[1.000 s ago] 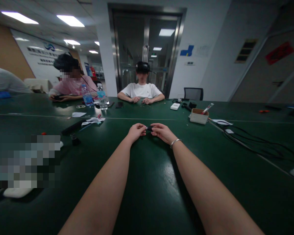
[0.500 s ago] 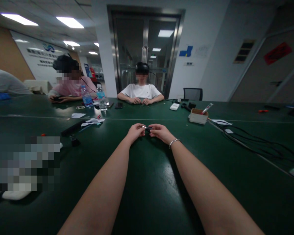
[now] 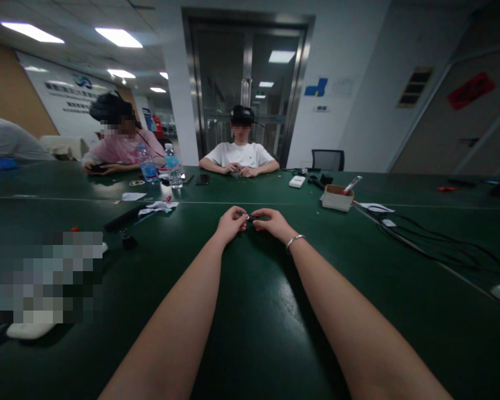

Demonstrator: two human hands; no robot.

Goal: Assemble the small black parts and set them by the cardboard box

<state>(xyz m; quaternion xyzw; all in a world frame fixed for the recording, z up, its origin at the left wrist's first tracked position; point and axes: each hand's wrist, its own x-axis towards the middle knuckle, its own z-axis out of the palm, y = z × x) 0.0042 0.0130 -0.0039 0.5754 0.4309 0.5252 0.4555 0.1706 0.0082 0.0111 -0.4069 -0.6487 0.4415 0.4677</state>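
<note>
Above the green table (image 3: 250, 311), my left hand (image 3: 232, 225) and my right hand (image 3: 276, 224) meet at a small dark object (image 3: 252, 219) with a shiny silver end. Its kind is too small to make out. My left fingers pinch the silver end and partly cover it. On the dark end, my right thumb and fingers are closed. A silver bracelet circles my right wrist.
Ahead to the right stands a small box (image 3: 336, 199) with a pen-like item in it. Black cables (image 3: 437, 239) run along the right. Leftward lie crumpled paper (image 3: 158, 207) and a small dark container (image 3: 127, 239). Water bottles (image 3: 173, 168) stand farther back, near seated people.
My fingers have shifted slightly around the small dark object, and less of its silver end shows. My left knuckles are a little higher. Both hands keep their hold.
</note>
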